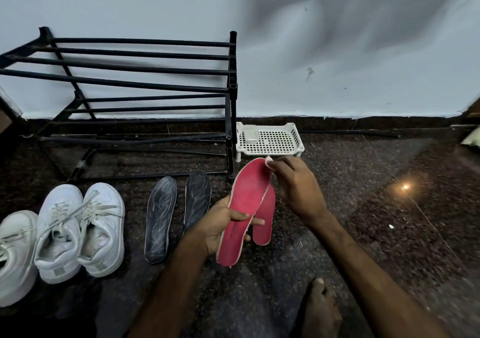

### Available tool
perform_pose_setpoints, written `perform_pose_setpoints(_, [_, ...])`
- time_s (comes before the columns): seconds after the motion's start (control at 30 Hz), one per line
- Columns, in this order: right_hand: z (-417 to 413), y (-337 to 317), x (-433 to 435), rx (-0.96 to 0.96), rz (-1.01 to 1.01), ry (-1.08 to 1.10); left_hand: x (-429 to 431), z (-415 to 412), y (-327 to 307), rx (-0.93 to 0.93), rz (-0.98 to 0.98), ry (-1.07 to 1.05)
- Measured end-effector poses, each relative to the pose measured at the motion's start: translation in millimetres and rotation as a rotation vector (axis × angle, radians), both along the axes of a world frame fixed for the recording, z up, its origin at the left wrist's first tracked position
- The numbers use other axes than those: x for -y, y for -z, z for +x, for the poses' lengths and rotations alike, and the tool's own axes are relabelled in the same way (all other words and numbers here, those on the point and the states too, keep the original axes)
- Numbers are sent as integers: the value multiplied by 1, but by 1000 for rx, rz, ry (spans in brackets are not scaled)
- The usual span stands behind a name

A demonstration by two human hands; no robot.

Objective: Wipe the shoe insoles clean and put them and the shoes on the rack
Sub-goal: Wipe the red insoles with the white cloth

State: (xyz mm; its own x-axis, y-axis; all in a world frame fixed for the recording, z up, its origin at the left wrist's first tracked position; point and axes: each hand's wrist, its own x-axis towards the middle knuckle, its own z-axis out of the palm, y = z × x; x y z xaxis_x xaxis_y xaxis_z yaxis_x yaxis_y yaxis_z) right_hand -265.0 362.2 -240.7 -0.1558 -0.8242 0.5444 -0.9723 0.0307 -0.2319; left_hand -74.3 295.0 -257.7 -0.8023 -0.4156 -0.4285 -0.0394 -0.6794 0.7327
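Floor of dark speckled polished stone carries everything and runs up to a pale wall. The left hand grips a red foam shoe insole with a pale edge at its heel half. The thumb is curled over the red face and the other fingers are wrapped behind. The insole is tilted clear of the floor, its toe end pointing toward the wall.

The right hand is at that toe end, thumb and forefinger pinched on a small white wipe that touches the insole's tip. Its other fingers are loosely curled. Under the held one, a second red foam insole lies flat on the floor, partly hidden.

Just left of the hands lie a dark grey insole and another dark grey insole, side by side and streaked pale. Farther left stands a pair of white lace-up sneakers, heels toward the person. A third white sneaker sits just beside them.

A black metal tube shoe rack stands against the wall behind the sneakers and grey insoles. Just right of its post is a white perforated plastic tray on short legs, with a small clear box in its back left corner. A bare foot rests on the floor's near edge.
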Motion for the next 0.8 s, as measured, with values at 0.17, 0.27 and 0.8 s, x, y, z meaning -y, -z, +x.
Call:
perform_pose_setpoints(0.17, [36, 9, 2, -179, 199, -296, -1, -2, 5, -8, -2, -4])
perform_pose_setpoints(0.27, [16, 21, 8, -110, 240, -130, -1, 3, 6, -4, -44, 64])
perform_pose_setpoints(0.8, [3, 118, -26, 1437, 380, 448, 10, 0, 97, 338, 69, -99])
